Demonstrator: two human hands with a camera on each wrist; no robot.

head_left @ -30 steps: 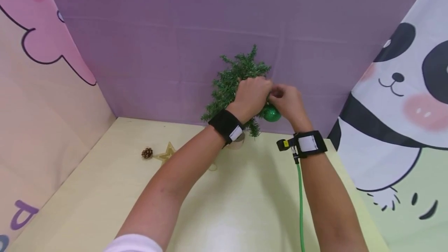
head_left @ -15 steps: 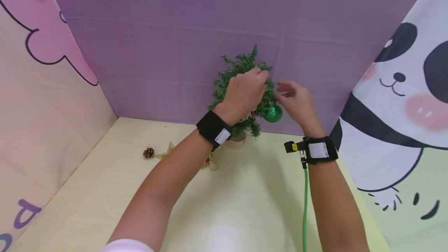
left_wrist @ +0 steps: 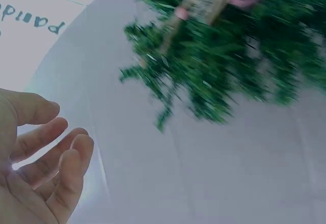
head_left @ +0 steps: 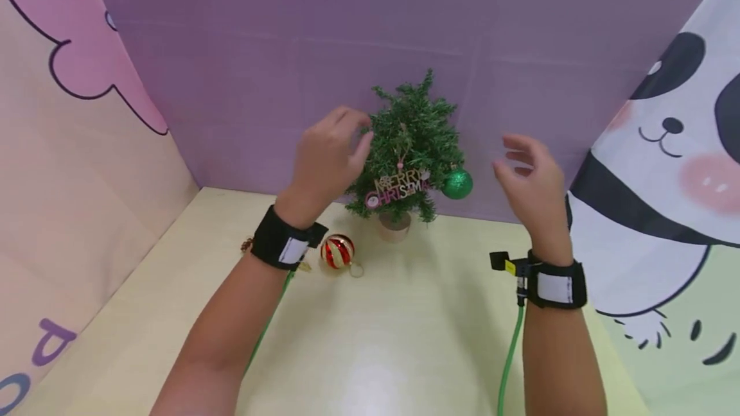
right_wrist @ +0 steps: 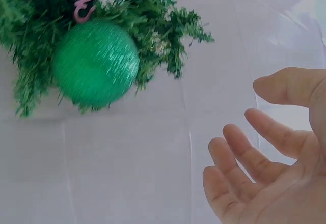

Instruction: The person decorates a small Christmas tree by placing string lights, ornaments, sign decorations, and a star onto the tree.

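A small artificial Christmas tree [head_left: 424,124] stands in a pale pot [head_left: 395,227] at the back of the table. On its right side hangs a glittery green ball ornament [head_left: 457,183], large in the right wrist view. A "Merry Christmas" sign [head_left: 399,189] hangs on its front by a cord with a pink bead. My left hand [head_left: 329,162] is just left of the tree, fingers loosely bent and holding nothing. Right of the green ball, apart from it, my right hand [head_left: 534,185] is raised with relaxed, spread fingers and nothing in them.
A red and gold striped ball [head_left: 338,251] lies on the table [head_left: 405,339] left of the pot. A pinecone [head_left: 246,244] is partly hidden by the left wrist strap. Green cables [head_left: 510,358] trail from the wrist straps. A purple cloth [head_left: 289,82] hangs behind the tree.
Both hands have drawn away from the tree, the left hand leftward and the right hand rightward. The green ball stays hanging. The sign and the striped ball are now uncovered.
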